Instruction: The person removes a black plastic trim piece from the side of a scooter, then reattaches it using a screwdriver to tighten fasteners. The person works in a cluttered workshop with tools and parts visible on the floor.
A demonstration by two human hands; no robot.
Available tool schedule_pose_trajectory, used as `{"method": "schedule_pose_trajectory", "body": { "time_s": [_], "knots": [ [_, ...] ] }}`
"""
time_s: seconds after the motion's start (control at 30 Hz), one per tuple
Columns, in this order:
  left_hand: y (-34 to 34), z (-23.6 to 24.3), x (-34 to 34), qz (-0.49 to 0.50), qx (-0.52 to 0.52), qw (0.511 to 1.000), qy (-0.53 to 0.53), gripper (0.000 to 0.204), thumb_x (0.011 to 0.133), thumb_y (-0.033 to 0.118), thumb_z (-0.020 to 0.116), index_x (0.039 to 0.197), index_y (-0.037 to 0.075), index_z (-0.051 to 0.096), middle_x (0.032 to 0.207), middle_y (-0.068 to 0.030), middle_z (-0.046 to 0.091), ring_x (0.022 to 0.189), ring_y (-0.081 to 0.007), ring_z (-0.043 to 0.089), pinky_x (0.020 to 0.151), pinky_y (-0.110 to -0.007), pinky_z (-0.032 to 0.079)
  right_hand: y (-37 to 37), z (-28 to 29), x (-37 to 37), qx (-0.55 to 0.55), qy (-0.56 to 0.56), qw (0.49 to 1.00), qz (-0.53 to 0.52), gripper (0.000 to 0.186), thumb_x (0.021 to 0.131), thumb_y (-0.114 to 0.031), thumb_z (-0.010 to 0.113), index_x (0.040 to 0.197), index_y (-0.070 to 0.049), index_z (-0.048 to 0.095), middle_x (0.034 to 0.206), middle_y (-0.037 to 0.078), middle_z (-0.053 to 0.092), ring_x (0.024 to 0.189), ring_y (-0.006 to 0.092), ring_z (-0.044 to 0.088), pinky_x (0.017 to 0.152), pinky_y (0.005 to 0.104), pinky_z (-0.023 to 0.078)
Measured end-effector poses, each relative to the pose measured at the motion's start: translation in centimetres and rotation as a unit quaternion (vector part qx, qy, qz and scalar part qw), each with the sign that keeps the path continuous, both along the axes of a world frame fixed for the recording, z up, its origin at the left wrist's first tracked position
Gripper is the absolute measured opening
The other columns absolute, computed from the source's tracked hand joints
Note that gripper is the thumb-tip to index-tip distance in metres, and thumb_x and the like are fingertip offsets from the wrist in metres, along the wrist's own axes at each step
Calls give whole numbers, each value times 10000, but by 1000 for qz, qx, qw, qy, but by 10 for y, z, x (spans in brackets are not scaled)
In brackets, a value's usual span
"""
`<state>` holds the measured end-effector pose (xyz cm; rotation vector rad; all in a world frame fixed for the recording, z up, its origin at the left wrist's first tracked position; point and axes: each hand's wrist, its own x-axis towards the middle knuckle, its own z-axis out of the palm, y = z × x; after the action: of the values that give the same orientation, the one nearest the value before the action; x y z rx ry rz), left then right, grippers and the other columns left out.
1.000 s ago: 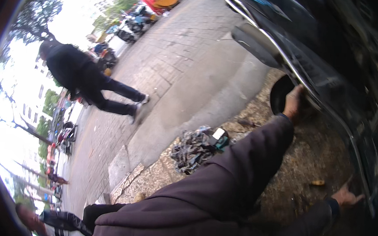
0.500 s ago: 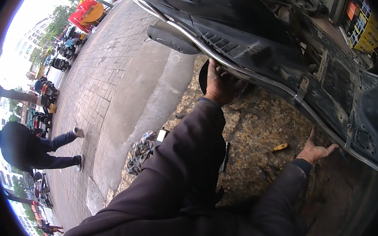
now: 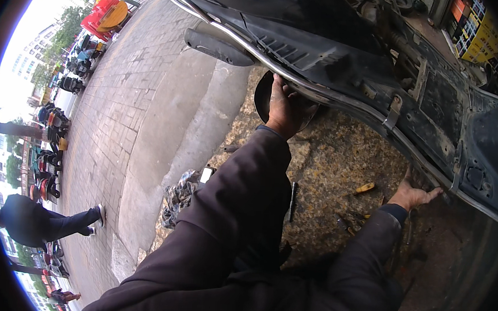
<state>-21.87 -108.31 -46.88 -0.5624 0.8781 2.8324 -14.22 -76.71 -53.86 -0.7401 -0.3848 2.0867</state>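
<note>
Currently, left hand (image 3: 286, 112): fingers curled upward at the underside of the rail, tips partly hidden, so I cannot tell whether they are clenched on it
Right hand (image 3: 411, 196): fingers spread, thumb held apart, the upper ones reaching under the rail's lower stretch
Metal rail (image 3: 243, 43): just beyond both hands, along the edge of the dark vehicle body (image 3: 336, 60), its long axis slanting from upper left to lower right; right hand nearer its lower end, left hand farther up
Black rounded piece (image 3: 262, 97): beneath the rail, just behind the left hand
Speckled ground (image 3: 342, 150): yellow-handled tool (image 3: 364, 188) near the right hand, dark rod (image 3: 292, 202) farther left, crumpled cloth (image 3: 178, 199) by the ground's left edge
Since the earlier frame: hands keep their places at the rail; the passer-by (image 3: 28, 221) shows lower, legs drawn closer together
</note>
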Motion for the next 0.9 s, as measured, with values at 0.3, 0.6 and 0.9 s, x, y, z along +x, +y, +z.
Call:
{"method": "schedule_pose_trajectory", "body": {
  "time_s": [0.3, 0.6, 0.9],
  "knots": [
    [-2, -26, -4, -19, -26, 999, -26, 776, 917, 686, 388, 1272, 7, 510, 1239, -185, 589, 1150, -355, 555, 1020, -526, 399, 10, -15, 4, -10, -35, 998, -45, 694, 845, -549, 586, 1388, -129, 486, 1403, 159, 451, 1302, 382, 416, 1083, 656, 308],
    [-46, -14, -41, 180, -126, 975, 44, 622, 954, 610, 405, 1218, 73, 574, 1119, -101, 636, 997, -245, 604, 936, -389, 484, 16, -28, 11, -19, -67, 997, -44, 673, 800, -567, 625, 1337, -170, 538, 1364, 122, 507, 1259, 361, 459, 1048, 642, 328],
    [-49, -30, -80, 213, -187, 953, 104, 345, 1010, 346, 376, 1083, 72, 573, 944, -34, 588, 862, -155, 556, 798, -299, 464, 16, -27, 18, -15, -97, 994, -54, 661, 826, -578, 619, 1348, -185, 520, 1362, 106, 498, 1250, 347, 461, 1046, 642, 336]
  ]
}}
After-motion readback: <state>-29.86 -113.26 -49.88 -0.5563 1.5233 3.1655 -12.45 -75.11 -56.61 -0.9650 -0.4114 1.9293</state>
